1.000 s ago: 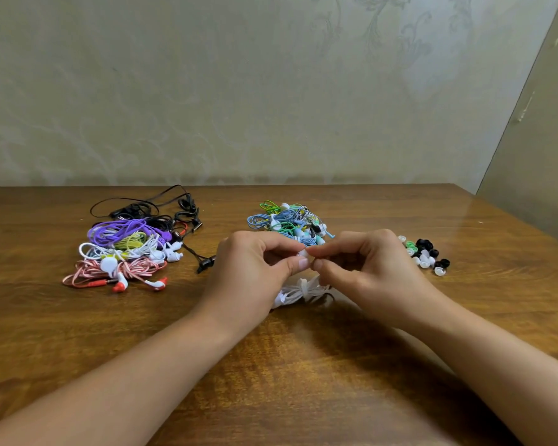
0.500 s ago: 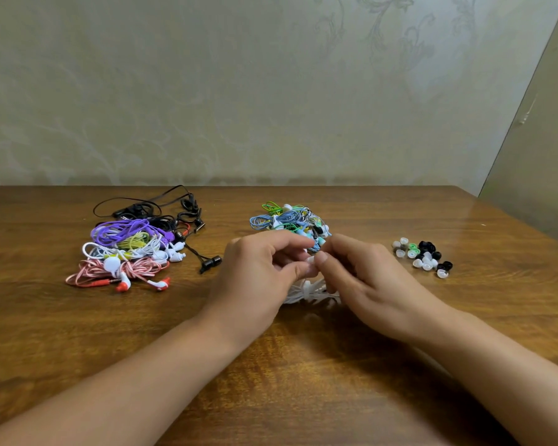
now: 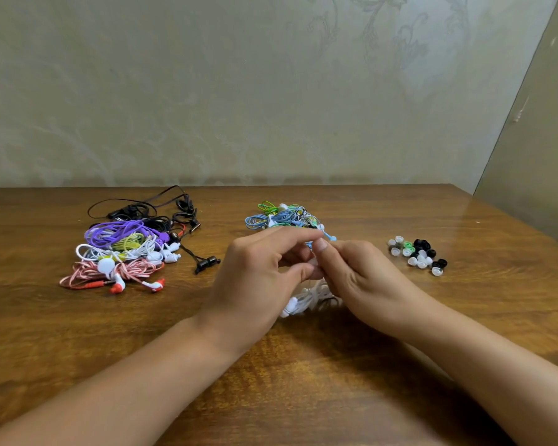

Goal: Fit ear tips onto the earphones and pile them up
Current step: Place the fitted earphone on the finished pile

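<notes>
My left hand [image 3: 261, 278] and my right hand [image 3: 361, 278] meet fingertip to fingertip over the middle of the wooden table [image 3: 303, 381]. Both pinch a small part of the white earphones [image 3: 306, 300], whose bundled cable hangs from the fingers down to the wood. What lies between the fingertips is hidden. A pile of earphones [image 3: 123, 249] in purple, yellow, white, pink and black lies at the left. A second pile of blue and green earphones [image 3: 281, 217] sits just behind my hands. Loose ear tips [image 3: 417, 254], white, black and green, are heaped at the right.
A pale patterned wall [image 3: 239, 91] runs along the table's far edge. The table's right edge slants away past the ear tips, with a second wall panel [image 3: 541, 140] beyond it. A black earbud [image 3: 207, 263] lies loose right of the left pile.
Both hands have shifted slightly away from me toward the blue and green pile, still pinching the white earphones. The piles and ear tips lie as before.
</notes>
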